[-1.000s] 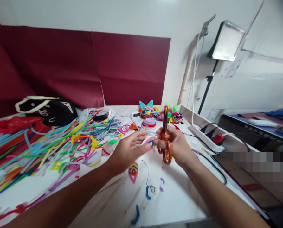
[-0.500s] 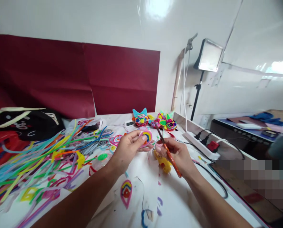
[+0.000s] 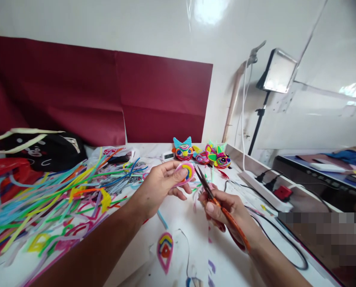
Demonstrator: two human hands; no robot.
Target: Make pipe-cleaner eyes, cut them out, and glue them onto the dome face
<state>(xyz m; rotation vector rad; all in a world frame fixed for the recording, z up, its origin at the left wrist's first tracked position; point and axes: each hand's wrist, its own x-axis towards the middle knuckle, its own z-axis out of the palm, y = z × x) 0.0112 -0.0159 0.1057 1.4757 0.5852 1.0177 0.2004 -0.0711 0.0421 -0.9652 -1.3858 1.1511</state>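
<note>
Between thumb and fingers, my left hand [image 3: 166, 181] pinches a pink-edged pipe-cleaner piece [image 3: 189, 171] with yellow and blue arcs. My right hand [image 3: 225, 207] grips scissors [image 3: 230, 221] with orange handles, their dark blades pointing up and to the left, just right of the held piece and apart from it. On the white tabletop below lies a similar teardrop-shaped pipe-cleaner piece [image 3: 165, 251] with a pink rim and a red centre. A short light-blue stem [image 3: 162, 219] rests under my left wrist.
Loose pipe cleaners [image 3: 61, 195] heap over the left side, with a black bag [image 3: 46, 149] behind. Colourful pipe-cleaner animal heads [image 3: 183, 149] stand at the back beside a small digital timer [image 3: 167, 156]. A power strip [image 3: 267, 191] with black cables runs along the right.
The scissors have turned in my right hand, which now holds them by the handles with blades nearer the piece. A yellow object beneath that hand is no longer visible. The view has shifted left.
</note>
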